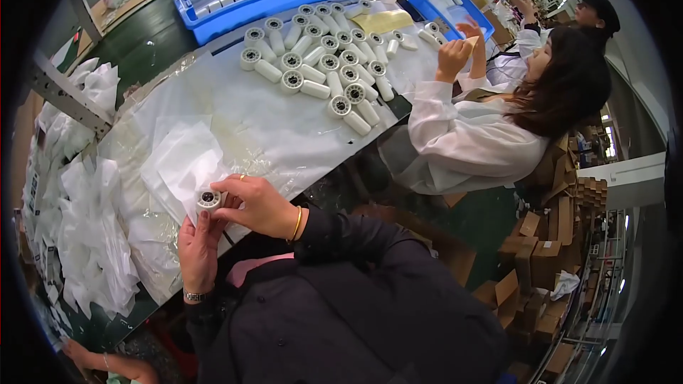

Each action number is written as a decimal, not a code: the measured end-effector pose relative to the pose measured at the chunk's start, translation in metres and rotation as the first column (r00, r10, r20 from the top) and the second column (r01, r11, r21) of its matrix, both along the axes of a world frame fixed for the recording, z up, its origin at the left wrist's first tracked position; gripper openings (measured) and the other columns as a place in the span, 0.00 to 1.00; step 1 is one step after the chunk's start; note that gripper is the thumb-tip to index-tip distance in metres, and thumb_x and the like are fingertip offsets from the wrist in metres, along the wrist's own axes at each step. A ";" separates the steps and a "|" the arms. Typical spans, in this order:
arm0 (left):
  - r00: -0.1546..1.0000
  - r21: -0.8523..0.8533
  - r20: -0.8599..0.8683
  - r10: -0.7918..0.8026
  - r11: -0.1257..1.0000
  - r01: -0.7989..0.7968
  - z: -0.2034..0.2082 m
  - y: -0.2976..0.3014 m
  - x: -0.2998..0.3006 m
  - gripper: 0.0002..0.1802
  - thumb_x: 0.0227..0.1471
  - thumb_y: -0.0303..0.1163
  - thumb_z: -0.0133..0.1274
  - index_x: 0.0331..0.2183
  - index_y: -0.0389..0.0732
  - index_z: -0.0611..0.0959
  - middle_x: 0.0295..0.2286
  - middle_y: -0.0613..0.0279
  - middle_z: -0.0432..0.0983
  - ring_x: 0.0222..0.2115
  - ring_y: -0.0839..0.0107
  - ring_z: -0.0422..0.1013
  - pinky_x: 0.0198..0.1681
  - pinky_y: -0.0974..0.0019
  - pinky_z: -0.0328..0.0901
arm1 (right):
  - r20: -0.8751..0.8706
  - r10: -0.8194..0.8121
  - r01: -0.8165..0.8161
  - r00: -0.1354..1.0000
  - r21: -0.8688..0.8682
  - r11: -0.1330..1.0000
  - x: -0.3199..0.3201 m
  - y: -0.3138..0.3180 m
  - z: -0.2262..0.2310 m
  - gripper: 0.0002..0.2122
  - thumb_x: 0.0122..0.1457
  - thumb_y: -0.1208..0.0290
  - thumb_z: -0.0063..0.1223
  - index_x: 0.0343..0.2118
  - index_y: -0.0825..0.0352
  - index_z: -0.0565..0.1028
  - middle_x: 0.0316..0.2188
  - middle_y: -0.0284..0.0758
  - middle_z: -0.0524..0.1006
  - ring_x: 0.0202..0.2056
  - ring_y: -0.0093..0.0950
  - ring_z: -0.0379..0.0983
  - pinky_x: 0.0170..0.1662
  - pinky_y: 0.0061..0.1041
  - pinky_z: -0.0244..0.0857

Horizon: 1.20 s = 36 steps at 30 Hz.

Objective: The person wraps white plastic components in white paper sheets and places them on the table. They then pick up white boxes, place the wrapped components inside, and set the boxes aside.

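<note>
Both hands are meeting over the near edge of the table [245, 103], and a small white piece [208, 200] with a dark-centred round end is sitting between them. The left hand [199, 252] is gripping it from below, its thumb pressing at the lower rim, which is probably giving the piece a steady seat. The right hand [260, 206] is closing on it from the other side with thumb and fingertips pinched in, so the round end is facing up toward the person, likely to keep it in plain sight; the rest of the piece is mostly hiding behind the fingers. A thin white sheet [186, 155] is lying just beyond the hands, touching or nearly touching the piece; whether the fingers are also pinching it, I cannot tell. More white tubes [292, 82] with similar round ends are lying in a cluster farther up the table, perhaps grouped there to stay within reach while leaving room in front. Crumpled clear bags [92, 227] are heaping at the left, seemingly to be handy for the left arm. A large blue tray [186, 18] is standing at the far edge, holding clear plastic and a row of white pieces. To the right, a co-worker in a white shirt [477, 139] is raising a small pale item [471, 41] in both hands, apparently for a closer view.
</note>
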State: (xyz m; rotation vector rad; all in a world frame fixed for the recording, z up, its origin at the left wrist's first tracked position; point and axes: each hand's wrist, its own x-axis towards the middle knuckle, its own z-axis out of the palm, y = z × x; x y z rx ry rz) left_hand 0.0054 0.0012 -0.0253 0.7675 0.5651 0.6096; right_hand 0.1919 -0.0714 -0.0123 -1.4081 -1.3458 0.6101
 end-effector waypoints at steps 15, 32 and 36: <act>0.994 0.096 -0.090 -0.056 0.993 0.065 0.004 0.001 0.003 0.18 0.74 0.33 0.46 0.54 0.28 0.78 0.47 0.51 0.83 0.48 0.64 0.80 0.54 0.60 0.74 | 0.232 -0.235 0.169 0.944 0.273 0.947 0.008 0.019 0.032 0.04 0.60 0.78 0.61 0.36 0.67 0.78 0.40 0.39 0.81 0.37 0.39 0.80 0.40 0.33 0.74; 0.961 -0.464 0.277 -0.025 0.872 0.156 0.041 0.002 0.018 0.27 0.72 0.41 0.51 0.62 0.32 0.72 0.53 0.46 0.78 0.53 0.59 0.76 0.59 0.56 0.70 | -0.027 0.293 -0.269 0.956 0.319 0.909 -0.007 0.002 0.054 0.08 0.59 0.79 0.61 0.41 0.66 0.76 0.36 0.40 0.79 0.38 0.43 0.78 0.44 0.36 0.72; 0.997 -0.275 0.061 0.038 0.961 -0.020 0.032 0.004 0.011 0.26 0.71 0.41 0.52 0.61 0.34 0.72 0.51 0.48 0.77 0.48 0.63 0.76 0.54 0.57 0.71 | 0.125 0.462 -0.478 0.878 0.260 0.839 -0.012 0.001 0.039 0.06 0.60 0.76 0.61 0.39 0.65 0.77 0.34 0.39 0.78 0.38 0.42 0.77 0.44 0.37 0.71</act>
